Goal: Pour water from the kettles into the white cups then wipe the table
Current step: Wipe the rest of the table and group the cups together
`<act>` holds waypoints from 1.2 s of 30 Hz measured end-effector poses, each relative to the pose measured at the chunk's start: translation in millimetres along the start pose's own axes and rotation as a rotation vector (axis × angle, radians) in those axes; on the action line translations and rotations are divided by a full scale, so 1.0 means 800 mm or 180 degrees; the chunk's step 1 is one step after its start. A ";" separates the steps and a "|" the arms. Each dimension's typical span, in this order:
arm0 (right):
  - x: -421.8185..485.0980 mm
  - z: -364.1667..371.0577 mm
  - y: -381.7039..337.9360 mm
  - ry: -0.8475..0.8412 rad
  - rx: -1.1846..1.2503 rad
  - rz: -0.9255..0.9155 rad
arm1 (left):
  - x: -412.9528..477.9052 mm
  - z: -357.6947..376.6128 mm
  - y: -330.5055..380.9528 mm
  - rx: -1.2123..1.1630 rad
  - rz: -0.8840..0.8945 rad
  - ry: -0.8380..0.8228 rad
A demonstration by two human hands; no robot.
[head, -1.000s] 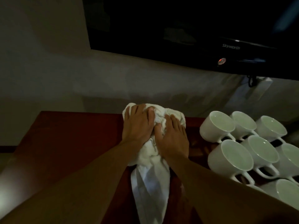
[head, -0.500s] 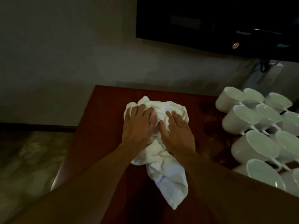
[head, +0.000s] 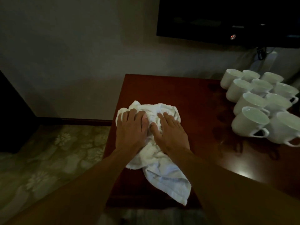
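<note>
A crumpled white towel (head: pixel 164 172) lies on the dark red table (head: pixel 186 91), close to its left edge. My left hand (head: pixel 130 130) and my right hand (head: pixel 170 132) press flat on the towel side by side, fingers spread and pointing away from me. One end of the towel trails toward the table's near edge. Several white cups (head: pixel 250 120) stand grouped at the table's right side, handles toward me. No kettle shows in this view.
Wet marks glisten on the tabletop (head: pixel 227 140) between the towel and the cups. A dark television (head: pixel 227 18) hangs on the wall above. A patterned carpet (head: pixel 48 159) covers the floor left of the table.
Both hands have slid the towel leftward across the table, away from the cups. The table's left edge and the floor have come into view.
</note>
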State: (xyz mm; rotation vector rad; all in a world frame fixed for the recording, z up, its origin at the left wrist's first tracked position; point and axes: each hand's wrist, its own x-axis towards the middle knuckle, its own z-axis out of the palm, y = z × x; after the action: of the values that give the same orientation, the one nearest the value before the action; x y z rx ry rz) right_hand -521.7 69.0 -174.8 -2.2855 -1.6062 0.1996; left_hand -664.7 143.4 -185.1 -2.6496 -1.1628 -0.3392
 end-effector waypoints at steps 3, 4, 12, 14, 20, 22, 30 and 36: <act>-0.033 0.000 -0.013 0.0009 -0.0008 -0.0074 | -0.040 -0.022 -0.001 0.0070 0.0029 -0.0058; -0.045 0.000 -0.018 -0.0005 -0.0018 -0.0108 | -0.053 -0.027 -0.001 0.0082 0.0018 -0.0117; -0.094 -0.010 -0.004 -0.0096 0.0047 -0.0208 | -0.089 -0.027 0.038 0.0019 -0.0228 -0.0200; -0.091 -0.014 0.009 -0.0084 0.0051 -0.0250 | -0.078 -0.025 0.050 -0.0031 -0.0161 -0.0067; -0.069 -0.040 0.072 -0.0050 0.0017 -0.0034 | -0.021 -0.013 0.101 -0.0291 0.0057 -0.0283; -0.056 -0.047 0.094 -0.0046 0.0025 0.0045 | 0.002 -0.009 0.117 -0.0194 0.0134 -0.0303; 0.027 -0.054 0.156 0.0333 0.0198 0.0698 | 0.140 0.026 0.152 -0.0425 0.0487 -0.0094; 0.132 -0.061 0.200 0.0471 0.0153 0.1018 | 0.264 0.068 0.163 -0.0571 0.0298 -0.0270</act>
State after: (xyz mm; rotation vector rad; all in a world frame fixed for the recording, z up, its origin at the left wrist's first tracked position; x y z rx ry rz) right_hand -327.8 109.8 -177.3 -2.4455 -1.1475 0.1395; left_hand -422.1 219.5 -188.1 -2.8889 -1.0740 -0.3317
